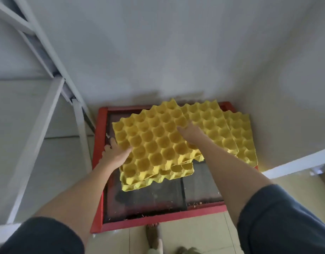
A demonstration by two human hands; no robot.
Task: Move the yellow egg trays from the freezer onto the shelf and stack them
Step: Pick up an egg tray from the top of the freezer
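Observation:
Several yellow egg trays lie overlapping on the glass top of a red-framed chest freezer [97,162]. The nearest, top tray [154,142] sits askew on another tray [138,182] below it. More trays [237,136] lie behind and to the right against the wall. My left hand [115,153] grips the top tray's left edge, thumb on top. My right hand [190,133] holds its right edge, with the fingers curled under the rim.
A white metal shelf frame [53,92] rises on the left, beside the freezer. White walls close in behind and on the right, with a white ledge [295,162] at the right. A foot in a sandal [154,237] stands on the tiled floor below.

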